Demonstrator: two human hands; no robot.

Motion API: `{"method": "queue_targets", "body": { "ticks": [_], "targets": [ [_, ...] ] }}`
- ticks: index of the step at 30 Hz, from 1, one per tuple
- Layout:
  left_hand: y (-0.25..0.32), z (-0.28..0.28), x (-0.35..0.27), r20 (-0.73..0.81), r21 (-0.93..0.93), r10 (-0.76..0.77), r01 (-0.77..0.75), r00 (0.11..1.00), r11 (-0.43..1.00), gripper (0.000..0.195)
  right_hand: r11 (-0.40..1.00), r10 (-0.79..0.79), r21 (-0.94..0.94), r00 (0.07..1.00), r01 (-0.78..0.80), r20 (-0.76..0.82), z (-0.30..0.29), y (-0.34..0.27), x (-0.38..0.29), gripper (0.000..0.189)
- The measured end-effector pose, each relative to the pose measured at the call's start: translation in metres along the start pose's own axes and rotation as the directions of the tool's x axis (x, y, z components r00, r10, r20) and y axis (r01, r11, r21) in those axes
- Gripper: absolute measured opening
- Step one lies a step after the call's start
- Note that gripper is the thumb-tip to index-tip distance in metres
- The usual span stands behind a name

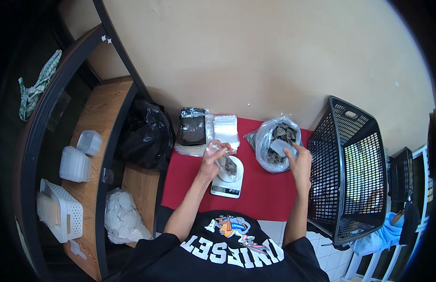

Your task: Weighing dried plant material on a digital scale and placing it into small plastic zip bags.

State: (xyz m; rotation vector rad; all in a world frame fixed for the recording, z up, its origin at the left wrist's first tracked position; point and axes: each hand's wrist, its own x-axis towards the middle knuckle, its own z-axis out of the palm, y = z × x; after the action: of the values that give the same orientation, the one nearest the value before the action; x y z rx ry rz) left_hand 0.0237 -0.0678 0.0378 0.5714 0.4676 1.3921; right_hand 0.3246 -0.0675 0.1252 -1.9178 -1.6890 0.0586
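Note:
My left hand [211, 165] grips the top of a clear plastic bag [228, 165] with some dark pieces in its bottom. That bag hangs over the round plate of a white digital kitchen scale [225, 189]. My right hand [300, 163] holds a translucent plastic scoop or small container [280, 146] over a large open plastic bag [264, 155]. Dark grey, spiral-patterned pieces [284, 133] fill the large bag. Behind the scale lie a stack of clear plastic bags [225, 127] and a black packet [193, 131] on more clear sheets.
A red cloth [264, 197] covers the table. A tall black plastic crate [339, 169] stands at its right edge. On the left, wooden shelves [98, 116] hold clear containers [75, 165] and a white basket [74, 215]. A black plastic bag [144, 137] sits beside the table.

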Motion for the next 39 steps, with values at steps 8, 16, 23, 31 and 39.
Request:
{"method": "queue_targets", "body": {
  "ticks": [8, 16, 23, 31, 39],
  "targets": [
    [0.031, 0.009, -0.004, 0.562, 0.228, -0.384, 0.309, 0.733, 0.923, 0.062, 0.634, -0.449, 0.747, 0.881, 0.197, 0.149, 0.019, -0.086, -0.037, 0.033],
    [0.018, -0.002, -0.018, 0.497, 0.202, -0.450, 0.406, 0.742, 0.891, 0.074, 0.567, -0.636, 0.807, 0.712, 0.168, 0.298, 0.007, -0.110, -0.027, 0.016],
    [0.009, -0.007, -0.022, 0.271, 0.663, -0.498, 0.216, 0.824, 0.717, 0.065, 0.602, -0.698, 0.720, 0.665, 0.345, 0.265, -0.002, -0.120, -0.025, 0.011],
    [0.021, 0.012, -0.023, 0.349, 0.599, -0.400, 0.126, 0.847, 0.791, 0.057, 0.554, -0.600, 0.789, 0.784, 0.264, 0.159, 0.004, -0.116, -0.023, 0.011],
    [0.026, 0.000, -0.002, 0.247, 0.651, -0.267, 0.044, 0.932, 0.758, 0.033, 0.537, -0.628, 0.671, 0.773, 0.511, -0.086, 0.019, -0.098, -0.017, 0.009]
  ]
}}
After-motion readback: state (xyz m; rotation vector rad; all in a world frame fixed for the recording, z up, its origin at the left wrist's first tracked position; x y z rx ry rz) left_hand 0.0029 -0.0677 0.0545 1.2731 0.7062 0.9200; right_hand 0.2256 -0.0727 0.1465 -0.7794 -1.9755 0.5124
